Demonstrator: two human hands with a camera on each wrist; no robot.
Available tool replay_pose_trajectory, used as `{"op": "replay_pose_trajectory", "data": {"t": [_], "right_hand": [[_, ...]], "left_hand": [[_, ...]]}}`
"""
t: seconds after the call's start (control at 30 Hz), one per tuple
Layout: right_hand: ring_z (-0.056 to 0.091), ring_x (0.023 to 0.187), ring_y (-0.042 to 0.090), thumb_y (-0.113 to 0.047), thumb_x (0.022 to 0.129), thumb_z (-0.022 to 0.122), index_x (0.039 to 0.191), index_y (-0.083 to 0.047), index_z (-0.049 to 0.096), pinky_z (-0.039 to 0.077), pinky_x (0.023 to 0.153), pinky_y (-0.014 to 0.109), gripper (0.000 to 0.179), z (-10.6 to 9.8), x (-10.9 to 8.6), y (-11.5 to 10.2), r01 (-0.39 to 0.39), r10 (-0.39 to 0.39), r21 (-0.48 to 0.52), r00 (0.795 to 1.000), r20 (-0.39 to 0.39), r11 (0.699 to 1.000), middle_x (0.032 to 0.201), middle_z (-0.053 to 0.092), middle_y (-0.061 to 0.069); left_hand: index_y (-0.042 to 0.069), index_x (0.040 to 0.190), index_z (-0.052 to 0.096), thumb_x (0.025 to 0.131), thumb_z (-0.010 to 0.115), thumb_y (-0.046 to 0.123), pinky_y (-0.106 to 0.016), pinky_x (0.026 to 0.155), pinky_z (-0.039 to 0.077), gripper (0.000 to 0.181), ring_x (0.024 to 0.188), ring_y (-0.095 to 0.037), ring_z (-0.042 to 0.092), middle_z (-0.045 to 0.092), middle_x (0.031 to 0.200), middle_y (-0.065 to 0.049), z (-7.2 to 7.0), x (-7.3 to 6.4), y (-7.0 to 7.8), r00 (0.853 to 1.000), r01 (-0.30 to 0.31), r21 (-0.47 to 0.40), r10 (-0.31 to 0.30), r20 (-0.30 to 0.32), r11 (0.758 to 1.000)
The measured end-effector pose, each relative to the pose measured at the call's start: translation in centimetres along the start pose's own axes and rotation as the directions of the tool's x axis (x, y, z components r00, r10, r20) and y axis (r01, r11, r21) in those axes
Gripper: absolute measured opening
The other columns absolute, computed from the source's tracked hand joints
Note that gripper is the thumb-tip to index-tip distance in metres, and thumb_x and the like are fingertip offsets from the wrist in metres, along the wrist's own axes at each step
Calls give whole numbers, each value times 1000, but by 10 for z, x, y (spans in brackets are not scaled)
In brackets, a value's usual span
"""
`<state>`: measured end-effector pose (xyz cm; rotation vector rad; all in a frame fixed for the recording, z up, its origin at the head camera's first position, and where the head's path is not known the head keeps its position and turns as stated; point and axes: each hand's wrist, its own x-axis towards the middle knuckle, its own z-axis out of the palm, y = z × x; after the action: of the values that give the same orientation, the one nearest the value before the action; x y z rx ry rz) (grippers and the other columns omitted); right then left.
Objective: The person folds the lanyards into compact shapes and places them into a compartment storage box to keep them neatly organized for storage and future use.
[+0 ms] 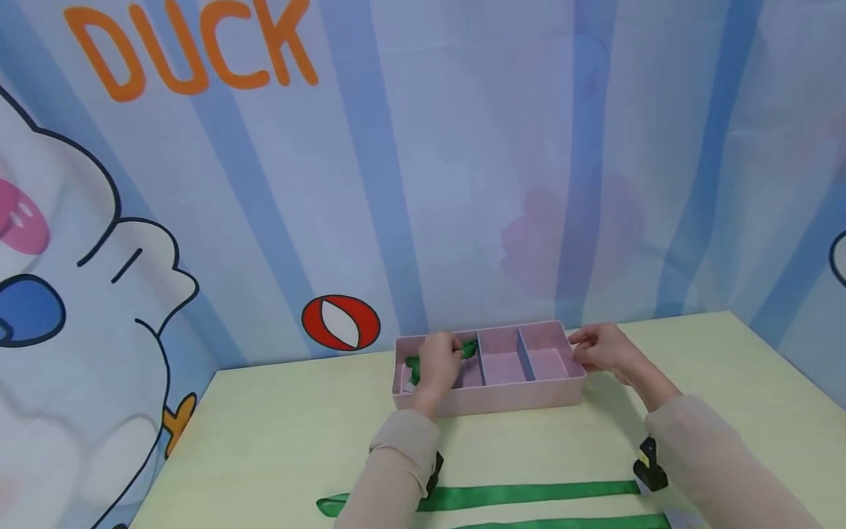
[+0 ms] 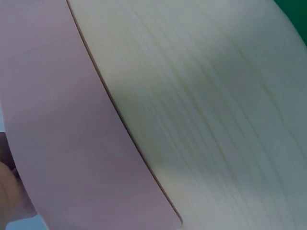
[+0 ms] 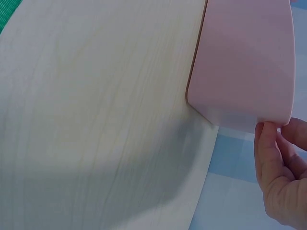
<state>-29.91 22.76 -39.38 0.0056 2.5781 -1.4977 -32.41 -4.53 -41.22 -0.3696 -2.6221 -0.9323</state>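
Note:
A pink divided box (image 1: 509,397) stands near the back edge of the table. My left hand (image 1: 439,364) reaches into its left compartment with curled fingers and holds a bunched green ribbon (image 1: 468,348), which shows on both sides of the hand. Its fingertips are partly hidden in the head view. At the box's right end, my right hand (image 1: 608,349) grips the wall by the rim. In the right wrist view, the thumb and fingers (image 3: 268,148) meet at the box corner. The left wrist view mostly shows the box's front wall (image 2: 72,124).
Two flat green strips (image 1: 529,496) lie across the front of the pale wooden table (image 1: 264,441). Dividers (image 1: 526,355) split the box into compartments. Behind the table hangs a blue striped cloth (image 1: 463,184) with cartoon prints.

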Motion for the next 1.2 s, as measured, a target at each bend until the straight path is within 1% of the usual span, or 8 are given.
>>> {"op": "replay_pose_trajectory", "data": {"t": [0.13, 0.3, 0.43, 0.57, 0.7, 0.83, 1.0, 1.2], "right_hand": [[62, 79, 22, 7, 87, 55, 122, 18, 46, 56, 71, 34, 38, -1, -2, -2, -5, 5, 4, 1000, -1, 1000, 90, 57, 15], [62, 83, 26, 6, 87, 56, 124, 18, 45, 56, 71, 35, 40, -1, -2, -3, -6, 6, -13, 1000, -5, 1000, 95, 58, 20], [62, 85, 27, 5, 87, 56, 124, 16, 47, 56, 72, 34, 39, 1, -1, -3, -20, 20, -23, 1000, -12, 1000, 96, 58, 21], [63, 81, 25, 5, 87, 57, 120, 17, 49, 56, 71, 34, 36, 1, -2, -3, -33, 33, -32, 999, -17, 999, 93, 59, 18], [65, 78, 23, 1, 88, 58, 118, 17, 51, 56, 69, 34, 35, -3, -5, -3, -33, 32, -58, 999, -18, 998, 92, 61, 20], [64, 78, 21, -7, 90, 58, 120, 16, 51, 56, 70, 35, 38, -6, -10, -4, -22, 22, -75, 1000, 4, 997, 98, 61, 22], [62, 85, 24, -18, 93, 57, 125, 14, 47, 55, 77, 39, 46, -16, -19, -8, 27, -22, -93, 998, 51, 995, 108, 59, 26], [60, 97, 28, -24, 94, 57, 129, 11, 45, 53, 81, 42, 51, -28, -33, -14, 127, -115, -121, 989, 97, 985, 116, 56, 25]], "left_hand": [[5, 60, 60, 79, 68, 1, -31, 55, 46, 21, 60, -19, 57, 60, 62, -4, 10, 4, 2, 1000, -2, 153, 1, 10, 988], [10, 57, 57, 80, 68, 7, -32, 49, 47, 25, 56, -18, 58, 61, 60, -2, 18, 6, 6, 1000, -5, 360, -7, 31, 933], [11, 60, 58, 82, 63, 4, -33, 50, 49, 24, 56, -17, 58, 63, 64, -2, 20, 4, 8, 998, -7, 437, -23, 63, 900], [10, 66, 62, 82, 65, 3, -34, 50, 49, 18, 58, -18, 60, 65, 68, -3, 23, 3, 8, 997, -13, 452, -24, 77, 892], [10, 78, 67, 78, 70, 3, -38, 52, 51, 7, 67, -23, 64, 68, 77, -6, 22, 4, 9, 998, -36, 415, 14, 55, 909], [8, 90, 68, 75, 77, 9, -39, 64, 54, 18, 80, -27, 65, 69, 88, -8, 9, 1, 8, 996, -61, 291, 41, 76, 955], [3, 100, 68, 77, 76, 13, -37, 76, 53, 27, 88, -26, 65, 69, 96, -11, -20, -5, 11, 988, -51, 84, 38, 148, 995], [6, 99, 70, 80, 74, 12, -33, 75, 53, 20, 86, -21, 63, 69, 95, -7, -59, -20, 10, 981, -73, -48, 81, 178, 996]]}}
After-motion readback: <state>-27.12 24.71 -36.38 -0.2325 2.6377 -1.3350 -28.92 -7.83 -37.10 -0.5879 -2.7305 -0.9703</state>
